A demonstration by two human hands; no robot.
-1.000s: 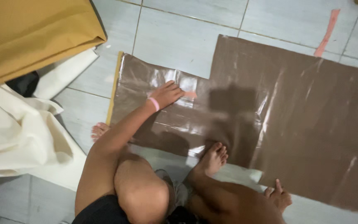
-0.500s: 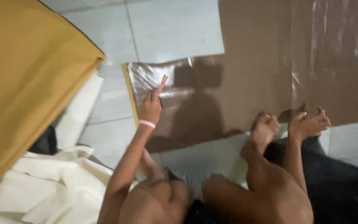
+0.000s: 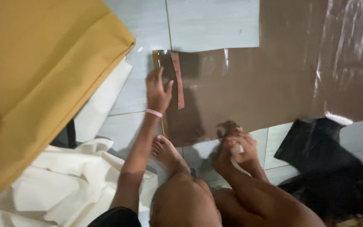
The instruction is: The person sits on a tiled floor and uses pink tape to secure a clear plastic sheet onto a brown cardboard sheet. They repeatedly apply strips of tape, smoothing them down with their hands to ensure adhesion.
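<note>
A large glossy brown sheet (image 3: 274, 75) lies flat on the grey floor tiles. My left hand (image 3: 157, 92), with a pink band (image 3: 153, 113) on its wrist, rests fingers spread on the sheet's left edge. It touches the sheet just left of a pink strip of tape (image 3: 178, 80). My right hand (image 3: 243, 147) is curled low at the sheet's near edge, against my right foot (image 3: 224, 150). A small white bit shows between its fingers, too blurred to identify. My left foot (image 3: 167, 153) is on the tile below my left wrist.
A big mustard-yellow fabric (image 3: 34, 84) covers the left side, with cream cloth (image 3: 64, 185) heaped below it. A black cloth (image 3: 328, 168) lies at the right near my legs. Bare tile (image 3: 211, 25) shows above the sheet's notch.
My left hand slid to the sheet's left edge beside the pink tape. My right hand drew in from the sheet's edge and curled against my foot. The view shifted left and closer.
</note>
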